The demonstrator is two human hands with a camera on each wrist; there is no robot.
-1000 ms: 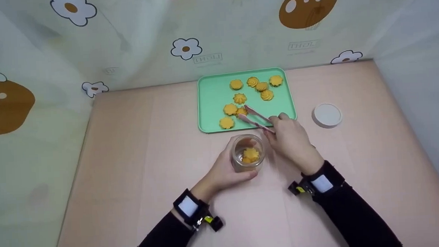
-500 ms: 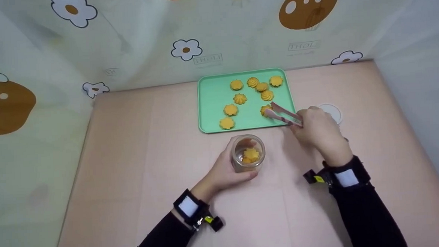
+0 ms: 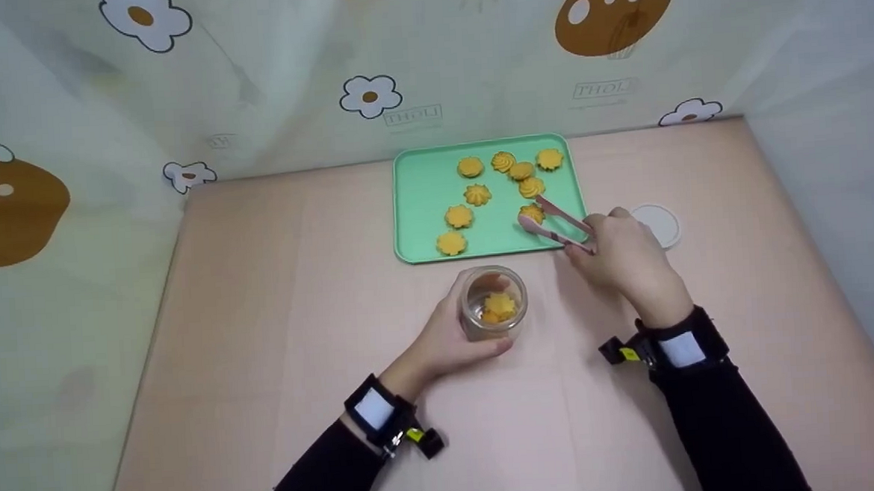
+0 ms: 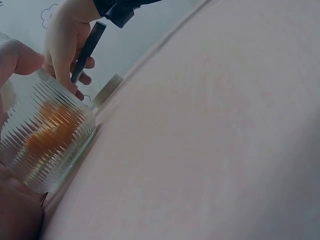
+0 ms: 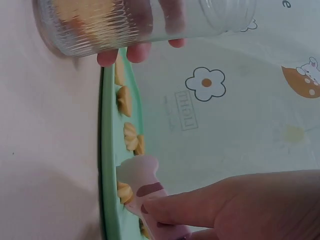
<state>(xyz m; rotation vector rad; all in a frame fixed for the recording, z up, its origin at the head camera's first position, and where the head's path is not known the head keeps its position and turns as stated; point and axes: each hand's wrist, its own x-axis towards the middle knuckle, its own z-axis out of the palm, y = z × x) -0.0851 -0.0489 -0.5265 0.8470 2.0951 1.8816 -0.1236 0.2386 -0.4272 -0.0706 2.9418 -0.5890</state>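
Note:
My left hand (image 3: pixel 453 338) wraps around a clear ribbed glass jar (image 4: pixel 52 130) that stands lidless on the table, with a few cookies (image 3: pixel 500 306) inside. Pink tongs (image 3: pixel 556 233) are pinched in my right hand (image 3: pixel 628 262), over the near right corner of a green tray (image 3: pixel 419 194). Their spread tips stand on either side of a flower-shaped cookie (image 3: pixel 531 213). In the right wrist view that cookie (image 5: pixel 124 192) sits beside the wide tong arm (image 5: pixel 142 175). Several other cookies (image 3: pixel 459 216) lie spread over the tray.
A round white lid (image 3: pixel 659 225) lies right of the tray, partly behind my right hand. The pinkish tabletop (image 3: pixel 260 300) meets a patterned cloth wall (image 3: pixel 289 133) at the back and sides.
The cookie once near the tray's front middle now lies further right, and the tongs went rightward with it. Since then the tongs shifted slightly left. The left hand and jar stayed put.

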